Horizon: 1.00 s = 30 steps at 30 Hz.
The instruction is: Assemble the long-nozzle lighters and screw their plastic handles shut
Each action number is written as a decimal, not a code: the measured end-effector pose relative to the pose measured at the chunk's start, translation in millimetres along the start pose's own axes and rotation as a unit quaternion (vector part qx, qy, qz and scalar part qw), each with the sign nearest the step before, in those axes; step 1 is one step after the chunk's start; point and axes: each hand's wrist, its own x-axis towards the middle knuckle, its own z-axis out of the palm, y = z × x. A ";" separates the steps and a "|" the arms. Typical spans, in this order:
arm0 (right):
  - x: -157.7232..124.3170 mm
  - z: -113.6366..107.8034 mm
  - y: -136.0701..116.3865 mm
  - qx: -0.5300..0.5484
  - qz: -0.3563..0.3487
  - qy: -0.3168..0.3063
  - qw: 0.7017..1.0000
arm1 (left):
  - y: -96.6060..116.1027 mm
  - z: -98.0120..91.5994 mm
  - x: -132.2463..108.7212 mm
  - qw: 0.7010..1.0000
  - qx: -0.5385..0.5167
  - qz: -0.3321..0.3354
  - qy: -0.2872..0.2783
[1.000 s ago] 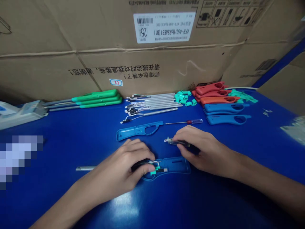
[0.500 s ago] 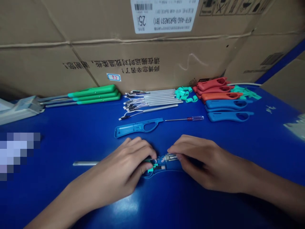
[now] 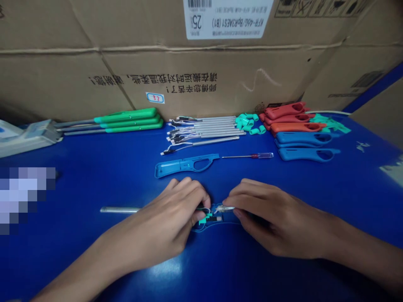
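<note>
A blue lighter shell half (image 3: 217, 220) lies on the blue table in front of me, with a metal tube (image 3: 119, 209) sticking out to its left. My left hand (image 3: 166, 224) is curled over the shell's left part, fingers pressing on wires and a small teal piece (image 3: 207, 218). My right hand (image 3: 267, 218) pinches a small clear part with a metal tip (image 3: 224, 208) and holds it down into the shell. The shell's right part is hidden under that hand.
A second blue shell half (image 3: 184, 164) and a thin screwdriver (image 3: 252, 156) lie just beyond. Farther back are green-handled lighters (image 3: 126, 119), metal tubes with wires (image 3: 204, 130), teal pieces (image 3: 250, 123), red (image 3: 288, 117) and blue shells (image 3: 308, 147), then a cardboard box wall (image 3: 201, 63).
My right hand brought the small clear part from above the shell down into it, next to my left fingers. My left hand stayed on the shell.
</note>
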 end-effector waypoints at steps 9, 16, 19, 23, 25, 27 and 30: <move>0.1 -0.8 -1.1 -0.004 -0.002 -0.009 1.000 | -1.6 0.6 0.8 1.000 0.003 0.010 0.019; -1.6 0.6 -1.1 -0.008 -0.037 0.013 0.999 | -1.0 0.5 1.4 1.000 -0.001 0.009 0.009; -1.7 2.3 -1.0 -0.014 -0.060 0.033 0.998 | -0.7 0.2 1.1 1.000 -0.001 0.009 0.003; 0.6 1.8 -0.8 0.011 -0.050 0.067 0.996 | -1.7 0.4 1.2 1.000 0.000 0.010 0.004; 1.9 -0.8 -1.7 0.037 -0.012 0.098 0.994 | -2.6 0.7 1.4 1.000 -0.001 0.011 0.007; 2.6 -4.4 -3.0 0.061 0.044 0.134 0.988 | -3.8 1.0 1.7 1.000 -0.005 0.009 0.011; 3.2 -8.3 -4.8 0.114 0.149 0.137 0.973 | -5.3 0.8 2.1 1.000 -0.011 0.000 0.007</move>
